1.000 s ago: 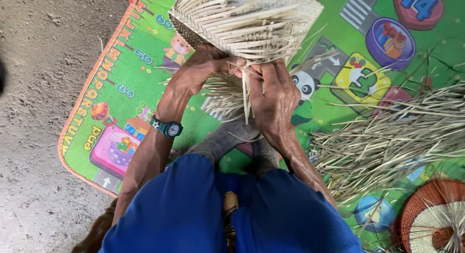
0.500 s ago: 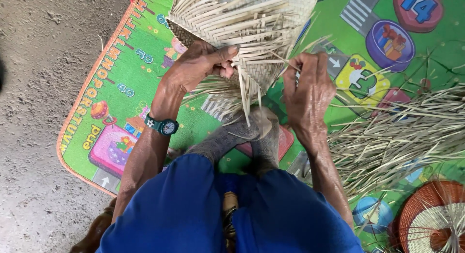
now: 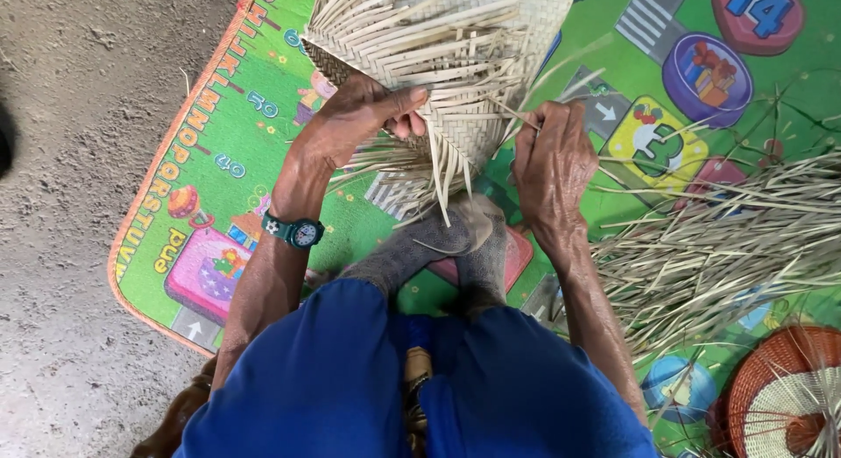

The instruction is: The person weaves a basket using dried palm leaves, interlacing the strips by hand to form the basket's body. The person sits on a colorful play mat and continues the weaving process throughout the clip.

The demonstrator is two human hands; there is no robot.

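mat: green play mat on grey ground
left hand: left hand grips near edge of woven piece, thumb on top
woven piece: far centre, loose strips hanging
right hand: right hand pinches one strip
right: loose strip pile

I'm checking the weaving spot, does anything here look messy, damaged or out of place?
Nothing looks damaged. The woven mat piece has loose strip ends sticking out unevenly where the left hand and right hand work it. A pile of dry strips lies scattered across the play mat.
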